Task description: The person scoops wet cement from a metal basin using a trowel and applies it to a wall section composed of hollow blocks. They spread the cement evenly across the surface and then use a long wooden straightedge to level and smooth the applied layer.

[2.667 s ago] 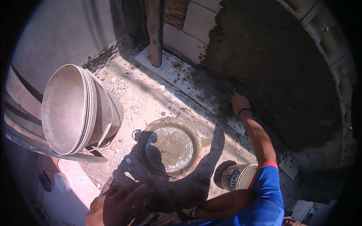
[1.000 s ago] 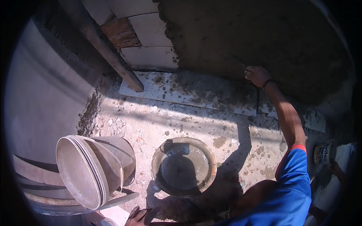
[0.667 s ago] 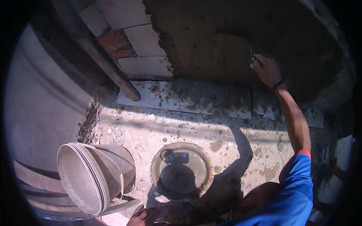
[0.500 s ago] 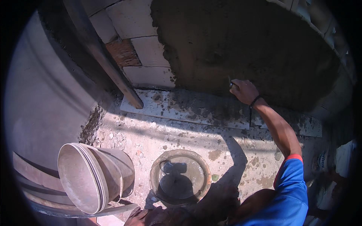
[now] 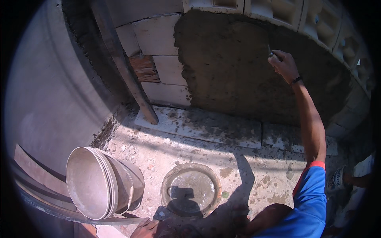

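- Reaching up with my right hand (image 5: 283, 65), I am closing its fingers around the handle of a small tool (image 5: 271, 52) and pressing it against the wet plaster (image 5: 238, 71) on the block wall (image 5: 158, 43).
- My left hand (image 5: 149, 229) is resting low, at the bottom edge of view; I cannot tell whether its fingers are curled or spread.
- Just beside that left hand, a round basin of water (image 5: 191, 190) is sitting on the rough ground.
- Further to the left of it, stacked pale buckets (image 5: 99, 182) are lying tipped on their side.
- Well below my raised hand, mortar-spattered slabs (image 5: 206, 127) are lying along the foot of the wall.
- A slanted wooden post (image 5: 123, 67) is leaning on the wall, off to the left of the plaster.
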The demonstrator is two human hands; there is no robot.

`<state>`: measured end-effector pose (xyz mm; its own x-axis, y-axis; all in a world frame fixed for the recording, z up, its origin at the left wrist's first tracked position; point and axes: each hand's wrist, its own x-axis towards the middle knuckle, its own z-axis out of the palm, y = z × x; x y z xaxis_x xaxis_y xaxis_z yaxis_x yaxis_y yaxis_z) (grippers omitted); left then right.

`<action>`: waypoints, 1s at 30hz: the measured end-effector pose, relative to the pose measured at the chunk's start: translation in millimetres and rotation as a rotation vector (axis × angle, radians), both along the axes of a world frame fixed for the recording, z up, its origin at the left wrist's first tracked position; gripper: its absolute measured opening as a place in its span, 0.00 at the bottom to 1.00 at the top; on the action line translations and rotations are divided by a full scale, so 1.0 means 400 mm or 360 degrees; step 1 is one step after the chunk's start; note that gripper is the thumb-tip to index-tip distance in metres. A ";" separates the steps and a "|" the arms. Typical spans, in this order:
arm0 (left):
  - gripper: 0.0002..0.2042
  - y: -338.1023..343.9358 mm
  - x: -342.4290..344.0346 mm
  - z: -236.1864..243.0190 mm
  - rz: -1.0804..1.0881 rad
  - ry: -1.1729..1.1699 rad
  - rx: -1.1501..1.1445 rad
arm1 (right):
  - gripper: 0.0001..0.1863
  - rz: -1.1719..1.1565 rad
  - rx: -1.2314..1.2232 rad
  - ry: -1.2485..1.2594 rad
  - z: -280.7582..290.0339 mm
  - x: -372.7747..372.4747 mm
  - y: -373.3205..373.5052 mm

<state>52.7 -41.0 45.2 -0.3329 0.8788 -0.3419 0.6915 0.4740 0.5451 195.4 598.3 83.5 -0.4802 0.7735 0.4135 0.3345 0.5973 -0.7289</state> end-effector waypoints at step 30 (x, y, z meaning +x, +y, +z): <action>0.36 -0.083 0.011 0.009 -0.0055 0.0185 0.0282 | 0.21 0.1550 0.0806 -0.1969 -0.408 -0.138 -0.894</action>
<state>57.0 -74.3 48.7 -0.3296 0.9334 -0.1421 0.7688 0.3527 0.5335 140.2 240.8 -79.9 -0.8821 -0.0816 -0.4639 -0.0916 0.9958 -0.0011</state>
